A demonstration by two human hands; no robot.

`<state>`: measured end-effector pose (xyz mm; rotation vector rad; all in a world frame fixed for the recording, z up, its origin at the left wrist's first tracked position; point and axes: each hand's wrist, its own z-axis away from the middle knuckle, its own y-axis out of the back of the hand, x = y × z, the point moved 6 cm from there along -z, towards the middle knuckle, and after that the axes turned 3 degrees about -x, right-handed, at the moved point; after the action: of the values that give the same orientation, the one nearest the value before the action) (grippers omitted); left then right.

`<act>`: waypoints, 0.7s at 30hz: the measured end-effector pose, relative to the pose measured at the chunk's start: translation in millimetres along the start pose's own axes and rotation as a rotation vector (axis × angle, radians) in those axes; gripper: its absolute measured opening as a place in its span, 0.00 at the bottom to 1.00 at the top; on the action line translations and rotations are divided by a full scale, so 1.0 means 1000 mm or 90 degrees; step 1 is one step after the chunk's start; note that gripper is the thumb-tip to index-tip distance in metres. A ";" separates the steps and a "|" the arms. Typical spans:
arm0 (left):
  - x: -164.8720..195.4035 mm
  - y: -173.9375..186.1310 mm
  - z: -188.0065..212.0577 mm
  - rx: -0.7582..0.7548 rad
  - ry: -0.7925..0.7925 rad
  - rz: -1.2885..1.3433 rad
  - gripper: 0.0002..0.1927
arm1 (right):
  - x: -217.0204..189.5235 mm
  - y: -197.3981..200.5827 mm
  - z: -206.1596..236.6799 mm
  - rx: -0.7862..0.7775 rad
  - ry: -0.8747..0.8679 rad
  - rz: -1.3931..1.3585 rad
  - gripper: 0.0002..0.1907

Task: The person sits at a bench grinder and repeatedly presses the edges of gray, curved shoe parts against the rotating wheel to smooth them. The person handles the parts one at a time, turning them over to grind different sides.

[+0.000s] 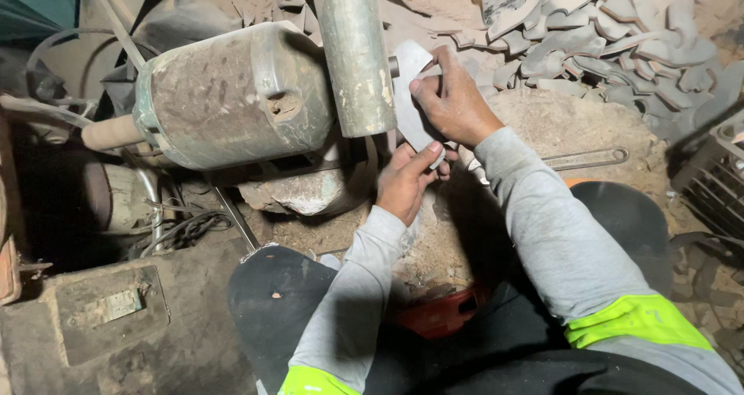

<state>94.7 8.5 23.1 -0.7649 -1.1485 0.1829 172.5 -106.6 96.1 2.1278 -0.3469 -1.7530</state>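
Both hands, the left hand (404, 179) below and the right hand (453, 100) above, pinch a curved pale-grey metal blade blank (411, 100) against the dusty green cylindrical grinder (232, 93), where a slipping grip could likely drag fingers into the wheel.

Dull grey metal blade (409, 93), corroded rough motor housing (225, 93), dusty earth floor (558, 124)
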 end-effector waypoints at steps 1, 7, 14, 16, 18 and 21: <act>0.001 0.001 -0.001 0.009 0.004 0.015 0.11 | -0.002 0.000 -0.001 0.020 0.038 0.007 0.23; 0.002 0.000 -0.001 -0.008 0.001 0.049 0.10 | 0.009 -0.007 -0.003 0.020 -0.054 -0.019 0.23; -0.019 -0.005 0.011 0.016 -0.027 0.025 0.10 | 0.002 -0.007 0.011 -0.015 0.023 -0.002 0.22; -0.034 -0.011 0.012 0.051 -0.045 0.059 0.09 | 0.004 -0.005 0.013 -0.061 0.022 0.011 0.23; -0.048 -0.021 0.011 0.080 -0.070 0.076 0.09 | 0.006 -0.001 0.015 -0.123 0.014 -0.002 0.21; -0.067 -0.040 0.013 0.140 -0.111 0.071 0.10 | 0.000 0.006 0.018 -0.201 0.068 0.058 0.25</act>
<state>45.0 -48.8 0.0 -0.6276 -1.2264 0.4692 155.3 -114.6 95.6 1.9378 -0.1265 -1.5226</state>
